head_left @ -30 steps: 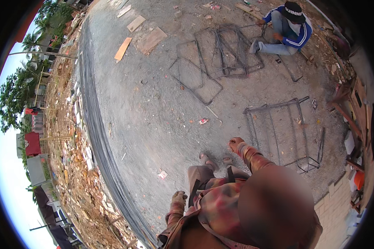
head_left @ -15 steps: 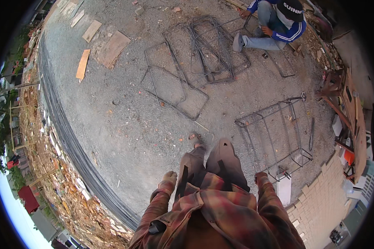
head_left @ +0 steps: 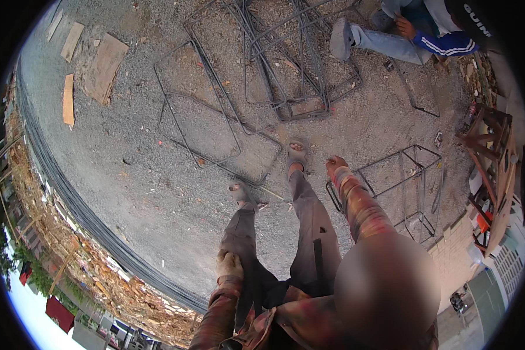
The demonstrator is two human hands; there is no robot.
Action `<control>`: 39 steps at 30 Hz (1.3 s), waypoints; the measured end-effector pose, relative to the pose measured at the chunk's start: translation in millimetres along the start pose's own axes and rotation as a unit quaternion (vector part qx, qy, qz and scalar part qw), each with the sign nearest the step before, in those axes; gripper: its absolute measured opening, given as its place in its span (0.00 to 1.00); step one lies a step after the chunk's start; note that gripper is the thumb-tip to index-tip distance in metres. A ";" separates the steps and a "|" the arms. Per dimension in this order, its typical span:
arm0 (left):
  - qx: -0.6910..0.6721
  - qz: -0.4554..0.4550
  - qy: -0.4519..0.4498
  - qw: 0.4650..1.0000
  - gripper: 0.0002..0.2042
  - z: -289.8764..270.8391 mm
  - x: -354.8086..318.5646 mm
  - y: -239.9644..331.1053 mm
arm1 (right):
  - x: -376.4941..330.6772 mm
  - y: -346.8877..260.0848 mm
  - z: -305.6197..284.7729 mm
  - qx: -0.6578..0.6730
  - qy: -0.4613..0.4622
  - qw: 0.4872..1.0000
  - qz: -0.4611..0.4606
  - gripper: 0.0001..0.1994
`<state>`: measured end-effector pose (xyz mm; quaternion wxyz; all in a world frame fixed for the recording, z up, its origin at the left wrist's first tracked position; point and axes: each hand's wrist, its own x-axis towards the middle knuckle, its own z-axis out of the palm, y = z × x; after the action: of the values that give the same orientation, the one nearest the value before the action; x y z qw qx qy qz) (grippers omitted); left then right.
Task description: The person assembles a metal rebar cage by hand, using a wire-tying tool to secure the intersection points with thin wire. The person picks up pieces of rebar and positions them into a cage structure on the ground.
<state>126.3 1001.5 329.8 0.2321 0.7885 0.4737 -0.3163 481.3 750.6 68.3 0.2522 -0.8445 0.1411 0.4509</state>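
Note:
My right hand (head_left: 336, 167) is stretched forward over the gravel beside my right sandal (head_left: 297, 154). Its fingers are slightly bent and apart, and nothing shows in them. Close to that forearm lies an open cage of dark steel bars (head_left: 394, 153), partly hidden behind the sleeve. My left hand (head_left: 230, 265), in a pale glove, rests against my left trouser leg with its fingers loosely laid out and holding nothing visible. Ahead of my feet are bent rectangular rebar frames (head_left: 237, 125), lying flat and overlapping a denser pile of frames (head_left: 286, 64).
A seated person (head_left: 414, 35) in jeans and a blue sleeve is at the far right. Long dark rods (head_left: 99, 224) run along the left beside rubble. Wooden boards (head_left: 105, 67) lie far left. A wooden structure (head_left: 490, 157) stands right. A blurred round patch covers the lower right.
My right hand has moved forward from beside my hip, and my left hand has come onto my leg. My right foot has stepped ahead. The rebar frames appear nearer.

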 end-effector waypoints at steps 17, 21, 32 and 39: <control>0.078 0.013 -0.087 0.993 0.09 21.4 73.7 21.3 | 281.7 -157.2 34.9 0.139 0.251 0.957 0.055 0.26; 0.091 0.004 -0.115 0.989 0.11 16.9 85.6 20.9 | 305.2 -127.6 4.3 0.080 0.140 0.987 0.028 0.25; 0.119 0.030 -0.100 0.987 0.13 11.8 88.3 35.9 | 300.8 -118.2 3.1 0.175 0.091 0.980 -0.011 0.22; 0.140 0.018 -0.130 0.981 0.14 14.8 83.3 39.3 | 228.2 -152.3 -5.4 0.296 0.051 0.953 -0.040 0.16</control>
<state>186.6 1024.1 262.4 0.1845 0.7740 0.3762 -0.4747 682.3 872.0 -73.7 0.5010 -0.7590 0.2471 0.3345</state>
